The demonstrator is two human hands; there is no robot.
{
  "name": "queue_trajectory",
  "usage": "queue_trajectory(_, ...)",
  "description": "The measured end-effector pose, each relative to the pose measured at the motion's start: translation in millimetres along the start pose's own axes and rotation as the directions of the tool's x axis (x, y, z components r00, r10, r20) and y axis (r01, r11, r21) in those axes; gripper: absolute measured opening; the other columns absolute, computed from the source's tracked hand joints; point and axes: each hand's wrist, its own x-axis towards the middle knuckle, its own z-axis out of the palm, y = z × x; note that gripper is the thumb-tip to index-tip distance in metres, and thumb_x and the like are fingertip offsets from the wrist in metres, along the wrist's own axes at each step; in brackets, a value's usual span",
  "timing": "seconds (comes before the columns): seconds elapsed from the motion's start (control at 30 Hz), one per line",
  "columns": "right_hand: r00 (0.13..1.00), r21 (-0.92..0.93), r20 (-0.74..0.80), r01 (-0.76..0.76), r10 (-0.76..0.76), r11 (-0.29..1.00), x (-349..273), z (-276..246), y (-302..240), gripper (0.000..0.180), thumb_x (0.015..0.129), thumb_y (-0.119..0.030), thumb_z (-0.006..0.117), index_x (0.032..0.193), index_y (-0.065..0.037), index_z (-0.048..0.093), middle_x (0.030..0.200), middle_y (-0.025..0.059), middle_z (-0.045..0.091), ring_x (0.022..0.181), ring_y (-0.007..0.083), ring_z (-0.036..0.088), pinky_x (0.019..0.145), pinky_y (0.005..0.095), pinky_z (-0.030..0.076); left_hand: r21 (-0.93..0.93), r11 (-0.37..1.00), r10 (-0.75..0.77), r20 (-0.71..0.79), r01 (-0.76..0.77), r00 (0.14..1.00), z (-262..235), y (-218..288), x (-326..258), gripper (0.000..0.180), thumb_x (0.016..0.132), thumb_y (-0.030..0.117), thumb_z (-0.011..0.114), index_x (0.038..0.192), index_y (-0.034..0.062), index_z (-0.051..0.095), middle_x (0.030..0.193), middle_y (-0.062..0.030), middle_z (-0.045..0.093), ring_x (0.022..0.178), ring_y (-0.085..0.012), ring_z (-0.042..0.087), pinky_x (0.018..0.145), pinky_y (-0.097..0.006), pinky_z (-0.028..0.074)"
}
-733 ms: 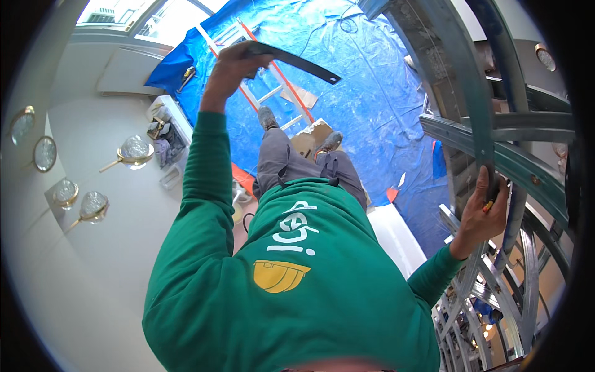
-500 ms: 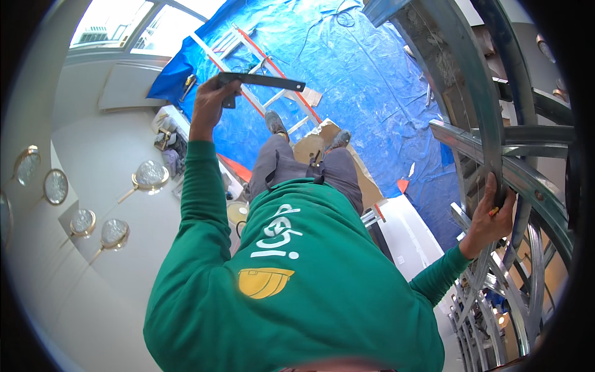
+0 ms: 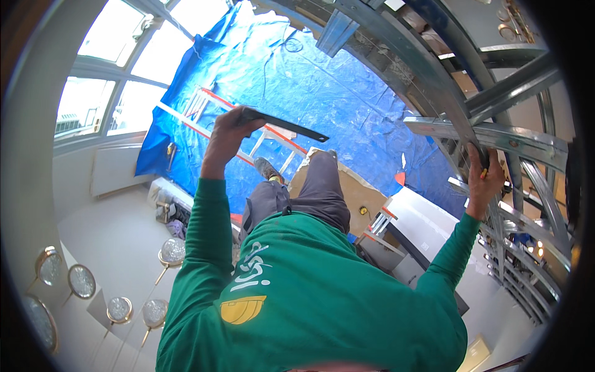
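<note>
My left hand (image 3: 230, 135) is closed round one end of a dark, flat metal bracket (image 3: 291, 126). The bracket sticks out to the right, with a hole near its free end. At the right, my raised right hand (image 3: 484, 183) grips the lower part of a curved-looking grey metal stud (image 3: 447, 87), thumb on the near side. A small orange thing (image 3: 484, 174) shows at its fingers, too small to name. Next to that hand, another metal stud (image 3: 496, 135) crosses the frame.
Below me lie a brown board (image 3: 347, 186) and a blue plastic sheet (image 3: 347, 93) over the floor. A ladder (image 3: 201, 131) with orange-red edges is ahead. Round glass lamps (image 3: 81, 281) hang at the left, near windows (image 3: 83, 102). A white panel (image 3: 421, 223) is at the right.
My view has swung round and I have shifted a leg on the board. The bracket has turned and now tilts down to the right. My right hand is still on the stud.
</note>
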Motion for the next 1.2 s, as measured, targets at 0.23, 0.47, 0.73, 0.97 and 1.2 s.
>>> queue_trajectory(0.23, 0.999, -0.085, 0.006, -0.048, 0.049, 0.995, 1, -1, -2, 0.044, 0.092, -0.049, 0.086, 0.1, -0.007, 0.077, 0.086, 0.0118, 0.079, 0.072, 0.0269, 0.078, 0.067, 0.0365, 0.058, 0.173, 0.969, 0.157, 0.11, -0.175, 0.981, 42, 56, 93, 0.022, 0.094, 0.018, 0.084, 0.112, 0.0049, 0.08, 0.086, 0.0008, 0.072, 0.077, -0.0082, 0.061, 0.071, -0.028, 0.05)
queue_trajectory(0.47, 0.998, -0.037, -0.056, 0.037, -0.039, 0.999, 1, 4, 4, 0.046, 0.092, -0.047, 0.086, 0.11, -0.006, 0.079, 0.092, 0.0134, 0.08, 0.077, 0.0313, 0.079, 0.07, 0.0392, 0.06, 0.317, 0.928, 0.183, 0.075, -0.198, 0.98, 6, 94, 108, 0.029, 0.092, 0.024, 0.088, 0.113, 0.0062, 0.081, 0.094, -0.0013, 0.077, 0.081, -0.0082, 0.064, 0.076, -0.03, 0.052)
queue_trajectory(0.73, 0.998, -0.07, -0.035, 0.05, -0.052, 0.996, -2, 6, 15, 0.051, 0.09, -0.042, 0.089, 0.116, 0.0, 0.079, 0.1, 0.0171, 0.082, 0.081, 0.0335, 0.08, 0.074, 0.0393, 0.061, 0.15, 0.949, 0.261, 0.111, -0.276, 0.959, 40, 85, 160, 0.036, 0.094, 0.034, 0.087, 0.111, 0.0027, 0.079, 0.079, -0.0046, 0.07, 0.072, -0.0123, 0.061, 0.067, -0.035, 0.051)
queue_trajectory(0.97, 0.992, -0.121, -0.044, 0.115, -0.121, 0.986, -3, 7, 20, 0.047, 0.094, -0.039, 0.087, 0.115, 0.002, 0.079, 0.101, 0.0167, 0.083, 0.085, 0.0303, 0.081, 0.076, 0.037, 0.061, 0.218, 0.918, 0.302, 0.153, -0.33, 0.941, 61, 93, 213, 0.031, 0.094, 0.026, 0.087, 0.121, 0.0107, 0.082, 0.091, 0.0008, 0.076, 0.082, -0.0074, 0.066, 0.077, -0.028, 0.055)
queue_trajectory(1.2, 0.985, -0.161, -0.084, 0.138, -0.153, 0.977, 3, 10, 19, 0.05, 0.095, -0.042, 0.086, 0.115, 0.003, 0.078, 0.102, 0.0153, 0.083, 0.082, 0.0332, 0.081, 0.073, 0.0383, 0.061, -0.087, 0.908, 0.419, 0.168, -0.41, 0.892, 72, 79, 217, 0.03, 0.095, 0.015, 0.086, 0.123, 0.0057, 0.079, 0.098, 0.0005, 0.079, 0.084, -0.0078, 0.067, 0.076, -0.026, 0.056)
